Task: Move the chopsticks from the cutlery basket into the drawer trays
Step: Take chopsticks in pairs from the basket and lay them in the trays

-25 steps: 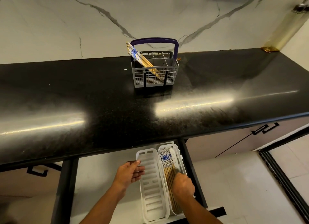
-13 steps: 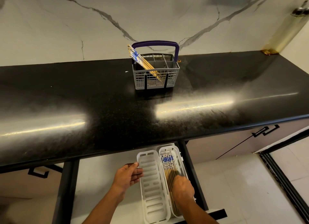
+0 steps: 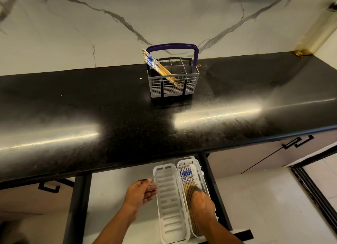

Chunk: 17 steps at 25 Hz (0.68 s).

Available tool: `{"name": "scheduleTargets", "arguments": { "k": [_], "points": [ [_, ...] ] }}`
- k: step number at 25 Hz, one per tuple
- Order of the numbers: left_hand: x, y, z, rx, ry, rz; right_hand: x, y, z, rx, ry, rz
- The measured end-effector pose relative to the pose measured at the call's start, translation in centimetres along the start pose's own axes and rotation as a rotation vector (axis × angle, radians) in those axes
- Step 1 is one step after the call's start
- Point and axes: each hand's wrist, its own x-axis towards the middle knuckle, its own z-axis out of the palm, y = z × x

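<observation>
We count one grey cutlery basket [image 3: 174, 79] with a purple handle [image 3: 172, 46], standing on the black counter [image 3: 109, 120] near the marble backsplash [image 3: 73, 25]. A bundle of chopsticks [image 3: 158, 67] leans in its left compartment, blue-patterned tops sticking out past the rim toward the upper left; they overlap too closely for a sure count, though we make out about five or six.

Below the counter edge the open drawer [image 3: 113, 207] holds two white slotted trays side by side, touching along their long edges. The left tray [image 3: 169, 203] has nothing in it. The right tray [image 3: 197, 166] holds a second group of chopsticks [image 3: 187, 181] lying lengthwise, blue-patterned ends toward the counter, plain wooden ends toward us; again roughly six or seven, packed too tight for an exact number.

Our right hand [image 3: 202, 207] lies over the near half of those chopsticks in the right tray, back of the hand up, fingers [image 3: 197, 192] bent down onto the wooden shafts. We cannot tell whether it pinches them or only presses on them, as the fingertips are hidden. Our left hand [image 3: 141, 192] is just beside the left tray's outer wall, fingers straight and relaxed, their tips at or against the tray's rim, holding nothing.

The basket's chopsticks are well apart from both hands.
</observation>
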Motion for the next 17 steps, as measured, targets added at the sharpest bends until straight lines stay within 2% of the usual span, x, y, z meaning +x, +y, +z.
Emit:
{"name": "scheduleTargets", "arguments": {
  "k": [17],
  "points": [
    [-0.71, 0.05, -0.21, 0.014, 0.039, -0.001, 0.00, 0.00, -0.49, 0.037, 0.019, -0.050]
  ]
}}
